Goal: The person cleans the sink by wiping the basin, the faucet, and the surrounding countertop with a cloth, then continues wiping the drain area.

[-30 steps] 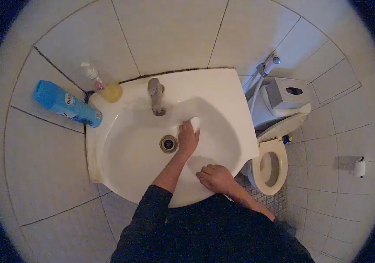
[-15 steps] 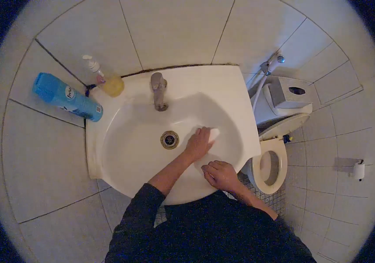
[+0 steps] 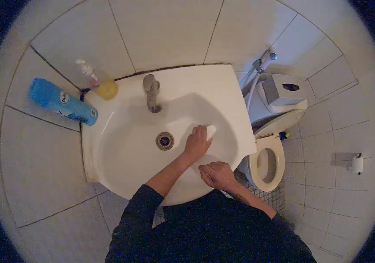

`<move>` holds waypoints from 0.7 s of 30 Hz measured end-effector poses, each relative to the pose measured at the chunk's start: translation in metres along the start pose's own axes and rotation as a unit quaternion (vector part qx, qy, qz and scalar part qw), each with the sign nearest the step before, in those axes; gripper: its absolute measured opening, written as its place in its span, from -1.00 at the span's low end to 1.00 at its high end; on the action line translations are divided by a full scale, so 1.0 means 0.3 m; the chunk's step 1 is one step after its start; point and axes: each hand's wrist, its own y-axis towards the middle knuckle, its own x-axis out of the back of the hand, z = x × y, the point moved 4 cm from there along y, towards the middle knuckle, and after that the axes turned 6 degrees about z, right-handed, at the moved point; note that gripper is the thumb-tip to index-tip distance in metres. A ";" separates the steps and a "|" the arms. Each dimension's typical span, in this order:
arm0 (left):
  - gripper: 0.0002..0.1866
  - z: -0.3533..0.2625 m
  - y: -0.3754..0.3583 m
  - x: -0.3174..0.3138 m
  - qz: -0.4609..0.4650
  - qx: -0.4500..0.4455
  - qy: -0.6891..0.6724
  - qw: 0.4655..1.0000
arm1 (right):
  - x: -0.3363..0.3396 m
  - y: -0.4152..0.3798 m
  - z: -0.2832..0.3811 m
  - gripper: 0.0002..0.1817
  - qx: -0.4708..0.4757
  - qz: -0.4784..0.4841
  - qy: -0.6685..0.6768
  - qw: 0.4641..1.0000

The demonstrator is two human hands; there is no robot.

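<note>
My left hand reaches into the white sink and presses on the right inner slope of the basin. Under its fingers is a small white wad, perhaps tissue; its kind does not show clearly. Close by, over the basin's front right rim, is my right hand, its fingers curled in; whatever they may hold is hidden. The drain lies left of my left hand, and the faucet stands at the back of the basin.
A blue bottle, a pump bottle and a round yellow thing are at the sink's left. Right of it are a toilet with its lid up, a tissue box, a hand sprayer and a paper roll.
The whole view has shifted slightly, with the sink a little further left. My left hand stays on the basin's right slope with the white wad, its fingers slightly turned. My right hand remains curled.
</note>
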 end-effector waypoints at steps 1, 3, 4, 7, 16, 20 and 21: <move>-0.44 -0.011 -0.012 -0.036 -0.018 0.010 -0.012 1.000 | -0.003 -0.006 0.000 -0.84 -0.008 0.008 -0.012 1.000; -0.47 -0.068 -0.038 -0.010 -0.062 -0.060 0.011 0.996 | -0.027 -0.018 -0.012 -0.83 0.043 -0.032 -0.002 0.999; -0.46 -0.085 -0.047 -0.008 -0.009 -0.126 0.008 0.992 | -0.032 -0.029 -0.007 -0.82 0.096 -0.072 0.007 0.993; -0.45 -0.078 -0.020 0.033 0.035 -0.134 0.011 0.990 | -0.025 -0.037 0.002 -0.83 0.081 -0.013 0.009 0.997; -0.47 -0.114 -0.065 0.006 0.069 -0.196 -0.014 0.978 | -0.034 -0.042 0.004 -0.82 0.122 -0.080 -0.005 0.989; -0.46 -0.127 -0.077 0.029 0.058 -0.103 -0.038 0.992 | -0.019 -0.036 0.014 -0.83 0.106 -0.041 -0.013 0.993; -0.46 -0.100 -0.086 -0.014 0.060 -0.103 -0.038 0.992 | -0.007 -0.027 0.018 -0.83 0.124 -0.069 -0.014 0.990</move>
